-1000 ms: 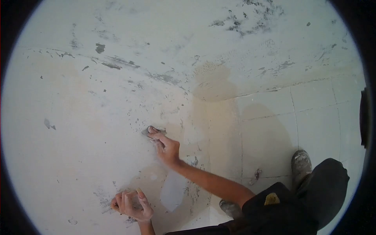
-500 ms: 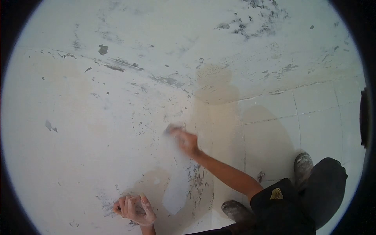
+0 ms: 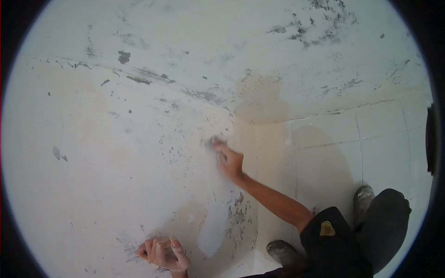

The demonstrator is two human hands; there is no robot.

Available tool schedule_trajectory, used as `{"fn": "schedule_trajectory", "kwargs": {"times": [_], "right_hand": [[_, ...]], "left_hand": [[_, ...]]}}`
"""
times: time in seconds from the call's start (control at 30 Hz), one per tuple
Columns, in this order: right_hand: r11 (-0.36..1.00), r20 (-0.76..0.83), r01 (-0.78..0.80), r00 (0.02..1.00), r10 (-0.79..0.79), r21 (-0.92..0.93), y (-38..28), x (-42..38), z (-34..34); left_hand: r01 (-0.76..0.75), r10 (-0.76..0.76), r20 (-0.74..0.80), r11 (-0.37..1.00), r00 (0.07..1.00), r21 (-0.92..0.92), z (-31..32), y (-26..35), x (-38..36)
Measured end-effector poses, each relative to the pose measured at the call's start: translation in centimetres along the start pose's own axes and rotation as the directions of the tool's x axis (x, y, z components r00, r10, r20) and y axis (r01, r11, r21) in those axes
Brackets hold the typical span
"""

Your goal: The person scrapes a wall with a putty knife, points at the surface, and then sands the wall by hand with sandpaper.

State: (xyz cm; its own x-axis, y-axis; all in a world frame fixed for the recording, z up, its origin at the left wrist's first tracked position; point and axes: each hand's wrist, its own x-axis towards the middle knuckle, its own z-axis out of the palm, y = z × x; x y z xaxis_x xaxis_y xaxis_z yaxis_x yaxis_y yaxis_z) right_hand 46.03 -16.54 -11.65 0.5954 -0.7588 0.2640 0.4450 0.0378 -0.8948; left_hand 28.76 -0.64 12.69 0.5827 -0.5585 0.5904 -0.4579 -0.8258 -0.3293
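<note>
My right hand (image 3: 231, 163) is closed around a small dark grey piece (image 3: 212, 142), pressed to the patchy white wall (image 3: 153, 190) near the middle of the view. Motion blur hides what kind of thing the grey piece is. Toward the bottom left, my left hand (image 3: 164, 255) rests against the same wall, beside a dark scuffed patch. Its fingers are loosely bent, the thumb stands apart from them, and nothing shows in it. White dust coats this hand.
An adjoining wall (image 3: 194, 37) with dark flaked marks meets this one at a corner. Pale floor tiles (image 3: 324, 153) lie to the right, under my dusty shoes (image 3: 364, 201). A dark object (image 3: 431, 139) stands at the far right edge.
My right hand has moved a little up and to the right in the view with the grey piece. My left hand keeps nearly the same place on the wall. The view has shifted slightly.
</note>
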Motion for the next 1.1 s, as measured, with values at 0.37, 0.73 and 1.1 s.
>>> {"fn": "schedule_trajectory", "kwargs": {"times": [0.37, 0.73, 1.1], "right_hand": [[0.949, 0.115, 0.300, 0.944, -0.310, 0.094, 0.3, -1.8, -1.0], [0.922, 0.155, 0.363, 0.911, -0.381, 0.131, -0.3, -2.1, -1.3], [0.873, 0.147, 0.442, 0.868, -0.474, 0.208, -2.5, -2.2, 0.0]], "left_hand": [[-0.002, 0.001, 0.018, 1.000, 1.000, 0.006, -0.1, -0.3, -0.5], [-0.012, 0.013, -0.006, 1.000, 1.000, 0.022, -0.4, 0.2, 0.0], [-0.012, 0.012, -0.015, 1.000, 1.000, 0.002, 0.4, 0.3, 0.2]]}}
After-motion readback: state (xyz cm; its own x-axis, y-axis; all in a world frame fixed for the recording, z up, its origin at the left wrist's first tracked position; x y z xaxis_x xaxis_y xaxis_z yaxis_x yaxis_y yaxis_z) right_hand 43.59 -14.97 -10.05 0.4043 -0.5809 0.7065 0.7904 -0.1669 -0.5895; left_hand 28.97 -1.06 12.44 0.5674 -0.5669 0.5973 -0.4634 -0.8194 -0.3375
